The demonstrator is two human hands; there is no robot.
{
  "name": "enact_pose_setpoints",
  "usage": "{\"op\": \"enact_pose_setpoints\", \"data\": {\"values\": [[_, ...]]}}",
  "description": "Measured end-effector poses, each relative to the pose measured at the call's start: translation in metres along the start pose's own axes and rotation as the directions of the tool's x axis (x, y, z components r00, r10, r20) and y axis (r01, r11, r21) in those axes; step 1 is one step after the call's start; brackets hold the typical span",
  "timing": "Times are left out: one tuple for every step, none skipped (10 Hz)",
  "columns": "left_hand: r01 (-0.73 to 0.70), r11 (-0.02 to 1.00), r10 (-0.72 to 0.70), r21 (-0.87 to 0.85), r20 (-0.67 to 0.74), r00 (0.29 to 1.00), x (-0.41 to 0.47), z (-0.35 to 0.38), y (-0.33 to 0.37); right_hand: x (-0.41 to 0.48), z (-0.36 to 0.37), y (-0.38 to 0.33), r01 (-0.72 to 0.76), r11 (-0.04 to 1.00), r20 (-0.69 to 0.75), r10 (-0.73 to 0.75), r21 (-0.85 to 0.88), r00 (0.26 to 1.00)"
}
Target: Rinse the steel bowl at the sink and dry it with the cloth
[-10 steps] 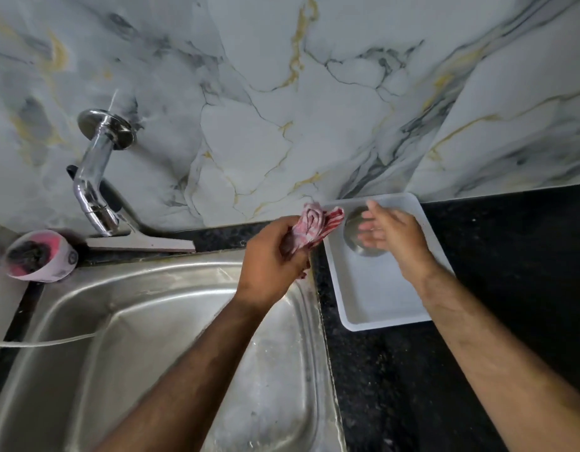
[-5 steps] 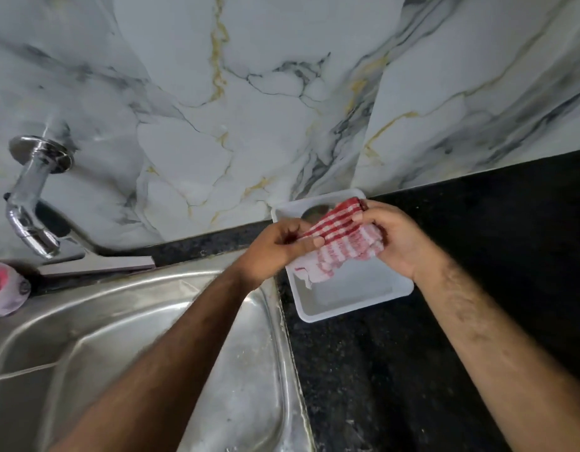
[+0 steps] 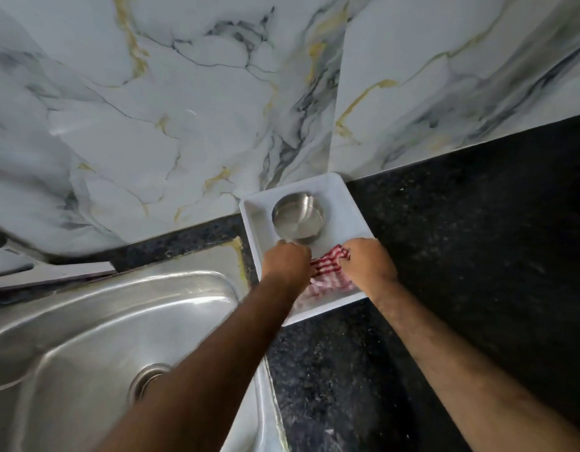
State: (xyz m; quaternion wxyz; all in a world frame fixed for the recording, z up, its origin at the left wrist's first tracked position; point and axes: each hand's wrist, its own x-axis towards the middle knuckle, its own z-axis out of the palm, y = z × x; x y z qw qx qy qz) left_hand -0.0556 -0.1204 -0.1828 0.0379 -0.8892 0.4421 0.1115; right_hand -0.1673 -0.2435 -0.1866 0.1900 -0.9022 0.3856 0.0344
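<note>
Steel bowl (image 3: 297, 217) sits upright in the far half of a white tray (image 3: 354, 207), its open mouth facing up and its rim close to the tray's back wall. The tray rests on the black speckled worktop (image 3: 461, 256), pushed against the marble-patterned wall (image 3: 184, 109) and just to the right of the steel sink (image 3: 102, 337). A red-and-white checked cloth (image 3: 327, 272) lies bunched in the near half of the tray, in front of the bowl. Both hands are down on it. The left hand (image 3: 286, 263) is curled into a closed fist at the cloth's left edge, its knuckles just touching the bowl's near rim; whether its fingers actually pinch the fabric cannot be told. The right hand (image 3: 368, 264) is closed with its fingers gripping the cloth's right side. The sink's drain (image 3: 148, 380) shows beside the left forearm.
</note>
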Motion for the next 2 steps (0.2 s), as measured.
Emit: {"op": "enact_pose_setpoints", "data": {"values": [[-0.007,0.988,0.014,0.152,-0.050,0.999,-0.005,0.007,0.005,-0.010,0.008,-0.002,0.067,0.988,-0.019,-0.071,-0.140,0.997],[-0.052,0.993,0.070,0.102,-0.182,0.981,-0.016,0.000,-0.016,-0.025,-0.014,-0.005,0.175,0.981,-0.136,-0.186,-0.086,0.973]]}}
